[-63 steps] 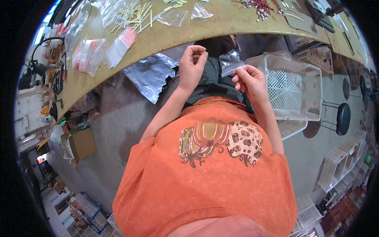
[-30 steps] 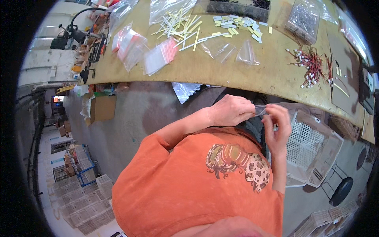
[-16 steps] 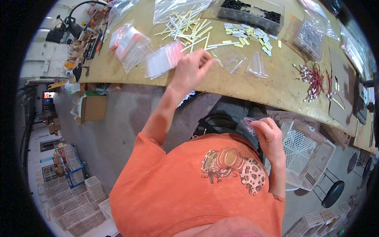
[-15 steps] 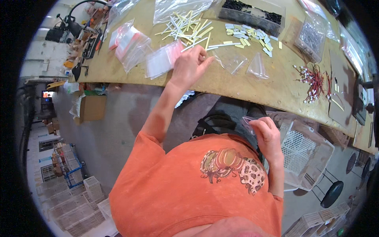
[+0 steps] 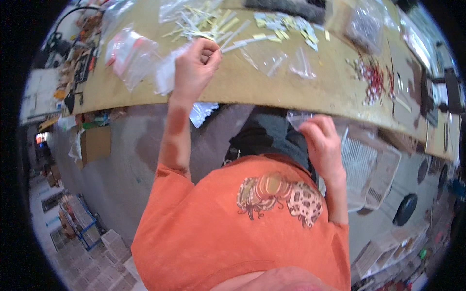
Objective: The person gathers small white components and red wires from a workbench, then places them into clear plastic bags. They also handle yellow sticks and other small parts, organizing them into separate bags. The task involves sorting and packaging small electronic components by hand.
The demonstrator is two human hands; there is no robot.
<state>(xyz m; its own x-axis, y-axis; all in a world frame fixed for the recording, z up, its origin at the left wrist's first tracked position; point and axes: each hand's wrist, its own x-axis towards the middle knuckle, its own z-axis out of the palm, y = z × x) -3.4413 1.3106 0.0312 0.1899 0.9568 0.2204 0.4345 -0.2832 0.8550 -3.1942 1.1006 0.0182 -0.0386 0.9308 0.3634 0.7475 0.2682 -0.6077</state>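
My left hand (image 5: pixel 196 65) is over the table at the near edge of a loose pile of white and pale yellow strips (image 5: pixel 194 24). Its fingers are pinched together, touching or very close to a strip's end; whether they grip one cannot be made out. Beside its wrist a stack of small clear bags (image 5: pixel 167 72) is partly covered. Lower and to the right, in front of my body, my right hand (image 5: pixel 323 140) pinches a small clear plastic bag (image 5: pixel 297 118) by its side. What the bag contains, if anything, cannot be seen.
Larger red-edged bags (image 5: pixel 131 56) lie at left. Two small clear bags (image 5: pixel 302 65) rest mid-table, below short white and yellow pieces (image 5: pixel 286 29). A bin of black parts (image 5: pixel 291 10), red-wired connectors (image 5: pixel 374 80) and a white crate (image 5: pixel 366 165) are farther right.
My left hand has moved to the strips, its fingers now drawn together. My right hand keeps the bag near my lap. The whole view has shifted slightly.
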